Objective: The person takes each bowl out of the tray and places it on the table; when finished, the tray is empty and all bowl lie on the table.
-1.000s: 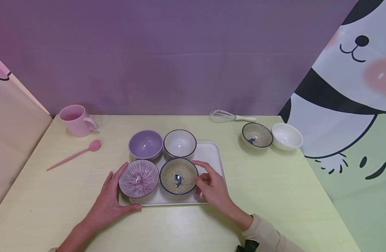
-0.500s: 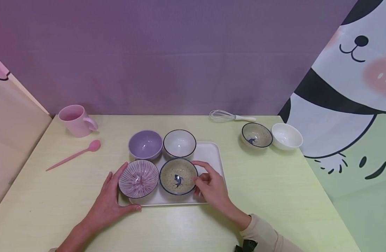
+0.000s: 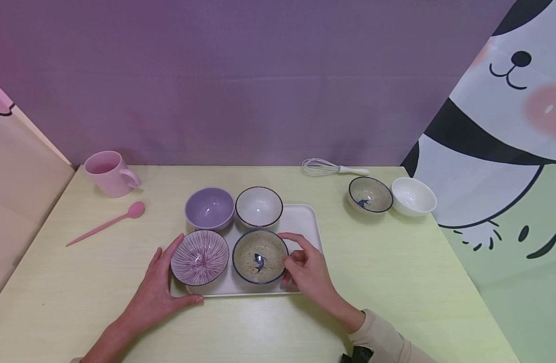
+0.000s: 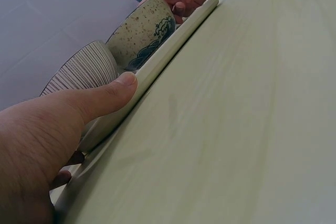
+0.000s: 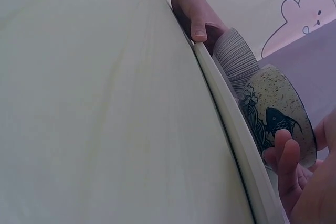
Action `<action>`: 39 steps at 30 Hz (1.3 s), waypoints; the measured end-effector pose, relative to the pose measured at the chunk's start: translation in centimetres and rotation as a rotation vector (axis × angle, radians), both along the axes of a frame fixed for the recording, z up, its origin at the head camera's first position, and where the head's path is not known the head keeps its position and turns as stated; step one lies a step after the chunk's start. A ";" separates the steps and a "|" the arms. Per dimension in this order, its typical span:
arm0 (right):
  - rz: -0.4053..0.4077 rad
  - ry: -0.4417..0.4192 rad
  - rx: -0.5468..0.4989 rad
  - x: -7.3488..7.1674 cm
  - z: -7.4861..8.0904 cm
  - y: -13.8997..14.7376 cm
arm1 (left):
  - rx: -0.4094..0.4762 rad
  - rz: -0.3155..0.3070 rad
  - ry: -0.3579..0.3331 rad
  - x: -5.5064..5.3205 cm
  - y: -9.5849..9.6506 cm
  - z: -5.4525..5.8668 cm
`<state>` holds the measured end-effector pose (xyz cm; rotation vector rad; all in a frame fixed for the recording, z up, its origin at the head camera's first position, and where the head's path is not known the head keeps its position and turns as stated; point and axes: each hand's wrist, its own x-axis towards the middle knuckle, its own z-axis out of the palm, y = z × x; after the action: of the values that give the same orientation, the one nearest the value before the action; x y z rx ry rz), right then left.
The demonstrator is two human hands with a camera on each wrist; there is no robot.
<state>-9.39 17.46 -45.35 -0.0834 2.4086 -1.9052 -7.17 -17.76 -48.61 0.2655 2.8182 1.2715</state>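
Right hand shifts the speckled bowl slightly toward the lower right, away from the striped one.
Compared with half a second ago, the speckled bowl [image 3: 256, 251] has moved a little within the tray [image 3: 300, 218], lower centre of the frame, leaving a narrow gap beside the striped bowl [image 3: 200, 258]; that looks like a small adjustment of spacing. The right hand [image 3: 311, 272] has a closed grip on its right side, thumb at the rim; whether the base touches the tray is unclear. The left hand [image 3: 157, 290], its grip spread wide, lies around the striped bowl's left side, thumb by the tray's near edge. The purple bowl [image 3: 210, 208] and dark-rimmed white bowl [image 3: 259, 206] sit just above.
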 end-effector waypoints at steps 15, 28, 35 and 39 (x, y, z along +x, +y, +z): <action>-0.012 0.013 0.026 0.3 0.2 1.5 | 0.006 -0.004 0.008 0.0 -0.1 -0.3; -0.067 0.038 0.018 0.4 0.5 3.1 | 0.016 -0.002 0.011 -0.1 -0.1 -0.3; -0.092 0.060 0.008 0.3 0.6 4.0 | 0.010 -0.008 0.019 -0.1 -0.1 -0.3; -0.101 0.082 0.009 0.2 0.7 4.5 | 0.018 -0.014 0.033 -0.1 -0.1 -0.3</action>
<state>-9.22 21.94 -44.64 -0.0402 2.5206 -1.9695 -7.32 -17.88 -48.94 0.3084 2.8283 1.3024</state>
